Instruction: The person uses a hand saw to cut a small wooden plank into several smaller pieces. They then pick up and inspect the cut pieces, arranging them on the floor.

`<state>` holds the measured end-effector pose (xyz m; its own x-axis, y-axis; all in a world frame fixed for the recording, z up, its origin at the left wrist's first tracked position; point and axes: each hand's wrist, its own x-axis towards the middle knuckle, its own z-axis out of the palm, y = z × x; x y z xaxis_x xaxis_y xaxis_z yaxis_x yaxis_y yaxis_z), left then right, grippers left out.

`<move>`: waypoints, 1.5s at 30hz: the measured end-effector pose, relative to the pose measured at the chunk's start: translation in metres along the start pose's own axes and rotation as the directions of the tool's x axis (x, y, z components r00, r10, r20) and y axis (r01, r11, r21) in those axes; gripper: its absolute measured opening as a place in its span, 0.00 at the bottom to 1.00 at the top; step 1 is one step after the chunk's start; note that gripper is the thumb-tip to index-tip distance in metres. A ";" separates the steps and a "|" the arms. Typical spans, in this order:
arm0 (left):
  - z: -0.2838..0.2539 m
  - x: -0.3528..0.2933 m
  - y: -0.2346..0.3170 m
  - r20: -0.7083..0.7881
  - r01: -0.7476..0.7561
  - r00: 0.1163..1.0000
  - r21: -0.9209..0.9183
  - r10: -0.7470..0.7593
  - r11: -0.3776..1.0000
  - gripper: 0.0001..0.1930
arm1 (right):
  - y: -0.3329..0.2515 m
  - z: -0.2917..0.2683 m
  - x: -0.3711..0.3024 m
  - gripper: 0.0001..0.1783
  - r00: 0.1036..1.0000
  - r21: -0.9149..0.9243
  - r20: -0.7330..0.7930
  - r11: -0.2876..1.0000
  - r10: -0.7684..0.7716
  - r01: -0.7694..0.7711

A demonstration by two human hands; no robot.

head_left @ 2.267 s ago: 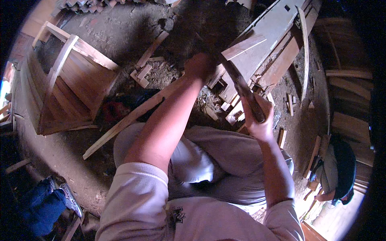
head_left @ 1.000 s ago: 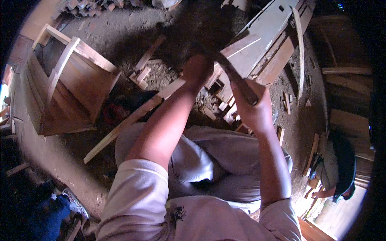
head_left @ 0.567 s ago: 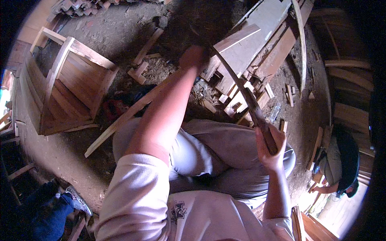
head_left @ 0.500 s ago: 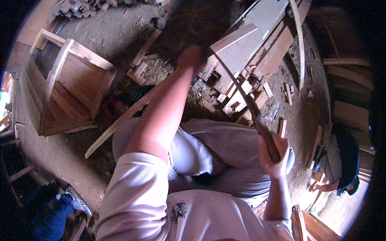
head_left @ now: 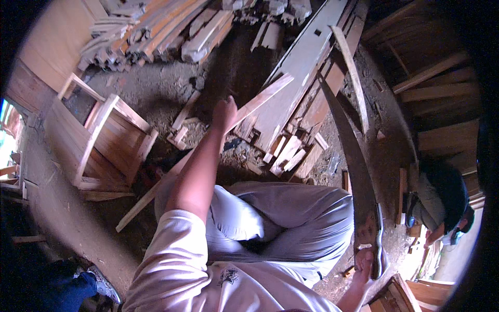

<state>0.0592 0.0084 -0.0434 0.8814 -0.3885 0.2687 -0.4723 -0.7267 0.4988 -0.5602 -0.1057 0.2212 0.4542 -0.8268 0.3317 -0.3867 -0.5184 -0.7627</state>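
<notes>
A long, narrow wooden slat [head_left: 262,97] runs slantwise past my left knee, from the lower left up toward the boards. My left hand [head_left: 224,115] is closed around it with the arm stretched out; most of the fingers are hidden behind the hand. On the right, my right hand [head_left: 367,263] grips the handle of a handsaw [head_left: 354,161]. The dark, tapering blade points up and away, its broad side showing, and stands apart from the slat.
A wooden frame with slatted panels [head_left: 106,148] stands at left. Stacked lumber [head_left: 156,31] lies at the back. A long pale board [head_left: 306,60] and several offcuts [head_left: 286,155] lie ahead. One person [head_left: 444,192] crouches at right; another's shoe [head_left: 105,286] shows at lower left.
The saw has come away from the slat beside my left hand and swung right, its blade turned to show the broad side. My right hand has drawn back lower. The view has shifted.
</notes>
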 end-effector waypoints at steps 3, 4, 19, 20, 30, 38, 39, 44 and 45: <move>-0.053 0.018 -0.098 0.253 0.291 0.934 -0.124 -0.253 0.949 0.21 | -0.006 0.039 0.018 0.29 0.996 0.222 0.080 0.975 -0.048 0.029; -0.068 0.015 -0.074 0.530 0.454 0.797 -0.210 -0.289 0.866 0.24 | -0.009 0.032 0.017 0.29 0.997 0.118 0.008 0.990 -0.075 0.073; -0.151 -0.093 -0.136 0.824 -0.023 0.563 0.093 -0.064 0.995 0.15 | 0.006 0.063 0.016 0.21 0.980 0.325 0.193 0.938 0.059 -0.120; -0.156 -0.088 -0.123 0.812 0.040 0.580 0.052 -0.066 0.998 0.15 | 0.002 0.063 0.015 0.21 0.979 0.301 0.196 0.947 0.055 -0.114; -0.114 -0.039 -0.030 0.602 0.253 0.799 -0.369 0.022 0.894 0.15 | 0.013 0.097 0.016 0.20 0.975 0.330 0.205 0.944 -0.083 0.011; -0.024 -0.040 -0.029 0.202 0.082 0.979 -0.371 -0.006 0.925 0.17 | -0.031 0.152 0.046 0.21 0.943 0.377 0.324 0.925 -0.075 -0.055; -0.016 -0.042 -0.008 0.188 0.065 0.982 -0.396 0.012 0.916 0.17 | -0.040 0.160 0.052 0.22 0.946 0.309 0.325 0.945 0.002 -0.108; -0.015 -0.034 0.021 0.142 0.050 0.990 -0.320 -0.004 0.946 0.15 | -0.051 0.227 0.090 0.17 0.923 0.267 0.320 0.955 -0.213 0.128; -0.013 -0.032 0.021 0.146 0.087 0.988 -0.344 -0.039 0.935 0.15 | -0.056 0.241 0.092 0.16 0.933 0.262 0.356 0.964 -0.061 -0.037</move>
<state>0.0210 0.0135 -0.0307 0.8897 -0.4388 0.1257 -0.3651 -0.5187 0.7731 -0.3031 -0.1000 0.1607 0.7328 -0.6619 0.1580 -0.1792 -0.4117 -0.8935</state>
